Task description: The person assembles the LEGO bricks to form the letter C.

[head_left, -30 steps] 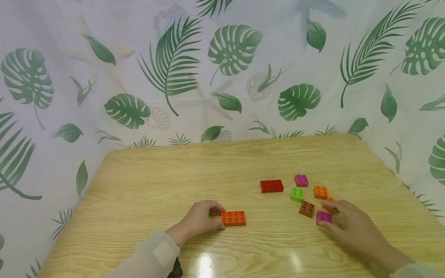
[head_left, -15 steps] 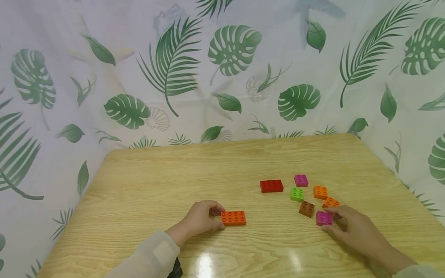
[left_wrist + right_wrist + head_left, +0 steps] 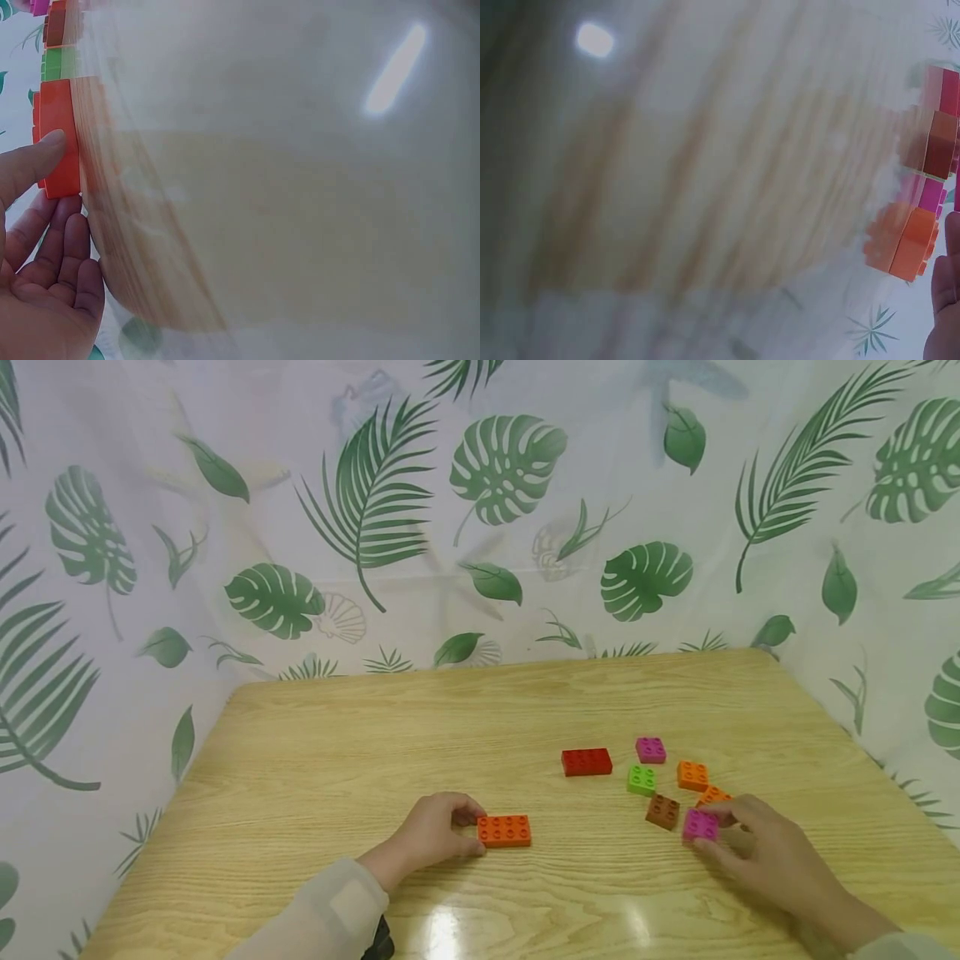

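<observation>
My left hand [image 3: 435, 835] holds an orange-red eight-stud building brick [image 3: 504, 832] by its left end on the table. In the left wrist view the thumb presses against the side of that brick [image 3: 58, 161]. My right hand [image 3: 768, 856] pinches a magenta four-stud brick [image 3: 700, 826], which appears slightly raised from the table. Just left of it lies a brown brick [image 3: 663, 811]. Behind the right fingertips an orange brick [image 3: 713, 796] is partly covered. The right wrist view catches only a few fingers [image 3: 945, 281] and a sliver of the magenta brick at its right edge.
Farther back on the wooden table [image 3: 375, 735] lie a dark red brick [image 3: 587, 762], a lime green brick [image 3: 641, 780], a second magenta brick [image 3: 650, 750] and another orange brick [image 3: 692, 775]. A leaf-printed cloth [image 3: 420, 635] hangs behind and beside the table.
My right fingers drew back a little from the magenta brick, then moved in and gripped it. That brick now sits slightly higher. The left hand and its brick stayed still.
</observation>
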`<action>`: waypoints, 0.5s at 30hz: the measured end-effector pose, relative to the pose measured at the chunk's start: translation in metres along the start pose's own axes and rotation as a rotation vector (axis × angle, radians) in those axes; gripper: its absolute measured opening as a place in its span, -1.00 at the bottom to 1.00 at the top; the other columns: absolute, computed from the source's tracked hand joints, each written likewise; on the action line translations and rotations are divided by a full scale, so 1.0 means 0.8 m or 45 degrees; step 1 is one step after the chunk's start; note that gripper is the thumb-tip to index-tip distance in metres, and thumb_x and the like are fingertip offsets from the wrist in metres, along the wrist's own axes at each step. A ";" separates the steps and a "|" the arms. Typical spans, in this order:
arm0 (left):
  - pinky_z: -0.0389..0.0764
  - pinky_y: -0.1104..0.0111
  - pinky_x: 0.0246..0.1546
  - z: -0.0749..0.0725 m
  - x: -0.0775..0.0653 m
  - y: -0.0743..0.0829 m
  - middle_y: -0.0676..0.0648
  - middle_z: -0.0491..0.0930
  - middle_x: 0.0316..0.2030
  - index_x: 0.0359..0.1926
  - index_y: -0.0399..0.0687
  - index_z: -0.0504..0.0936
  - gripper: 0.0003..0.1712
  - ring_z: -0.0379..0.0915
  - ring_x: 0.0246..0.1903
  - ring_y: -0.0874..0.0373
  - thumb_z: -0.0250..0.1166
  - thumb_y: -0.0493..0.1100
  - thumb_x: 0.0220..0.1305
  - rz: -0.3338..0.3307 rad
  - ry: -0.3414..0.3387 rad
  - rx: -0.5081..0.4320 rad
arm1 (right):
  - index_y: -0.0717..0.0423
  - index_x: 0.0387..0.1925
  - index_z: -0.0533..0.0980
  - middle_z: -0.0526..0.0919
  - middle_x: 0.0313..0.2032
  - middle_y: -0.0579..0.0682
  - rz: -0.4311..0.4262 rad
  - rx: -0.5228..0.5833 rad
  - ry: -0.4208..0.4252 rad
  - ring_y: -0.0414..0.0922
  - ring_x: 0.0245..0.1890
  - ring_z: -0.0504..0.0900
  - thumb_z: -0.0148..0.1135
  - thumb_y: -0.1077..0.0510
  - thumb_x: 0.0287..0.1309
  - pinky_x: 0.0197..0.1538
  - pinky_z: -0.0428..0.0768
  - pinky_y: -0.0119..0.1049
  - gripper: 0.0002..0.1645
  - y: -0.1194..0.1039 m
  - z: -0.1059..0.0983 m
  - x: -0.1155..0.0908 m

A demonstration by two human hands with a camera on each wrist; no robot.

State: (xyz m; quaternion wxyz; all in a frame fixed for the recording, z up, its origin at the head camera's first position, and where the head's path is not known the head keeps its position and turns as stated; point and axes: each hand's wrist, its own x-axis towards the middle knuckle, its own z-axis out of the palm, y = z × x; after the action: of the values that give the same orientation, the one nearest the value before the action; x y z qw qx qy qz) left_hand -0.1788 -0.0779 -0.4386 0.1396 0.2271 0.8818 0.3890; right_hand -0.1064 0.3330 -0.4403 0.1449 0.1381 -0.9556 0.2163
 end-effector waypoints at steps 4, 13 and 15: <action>0.53 0.27 -0.09 0.002 -0.001 0.001 0.04 0.60 -0.18 -0.09 -0.11 0.65 -0.59 0.51 -0.16 0.11 0.51 -0.16 -0.01 0.002 0.006 0.006 | 0.06 -0.17 0.57 0.57 -0.23 -0.15 -0.119 -0.014 0.106 -0.09 -0.28 0.57 0.57 0.13 -0.21 -0.26 0.60 -0.23 -0.52 -0.001 0.005 0.002; 0.53 0.28 -0.09 0.008 -0.003 0.002 0.05 0.60 -0.18 -0.09 -0.09 0.64 -0.59 0.51 -0.15 0.12 0.51 -0.15 0.00 -0.003 0.009 -0.002 | 0.05 -0.12 0.58 0.57 -0.23 -0.17 -0.258 0.096 0.146 -0.21 -0.30 0.54 0.57 0.23 -0.26 -0.28 0.59 -0.32 -0.46 -0.014 0.022 0.016; 0.53 0.29 -0.09 0.009 -0.003 0.002 0.05 0.60 -0.18 -0.10 -0.09 0.64 -0.60 0.51 -0.15 0.12 0.51 -0.15 0.00 -0.001 0.014 0.003 | 0.03 -0.14 0.58 0.57 -0.22 -0.19 -0.280 0.108 0.143 -0.24 -0.31 0.52 0.58 0.22 -0.26 -0.25 0.57 -0.36 -0.48 -0.019 0.027 0.020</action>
State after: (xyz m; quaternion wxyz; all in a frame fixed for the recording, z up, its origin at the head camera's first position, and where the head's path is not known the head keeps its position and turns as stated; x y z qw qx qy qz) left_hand -0.1728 -0.0736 -0.4419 0.1346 0.2247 0.8832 0.3891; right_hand -0.1211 0.3069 -0.4479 0.2152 0.2358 -0.9150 0.2468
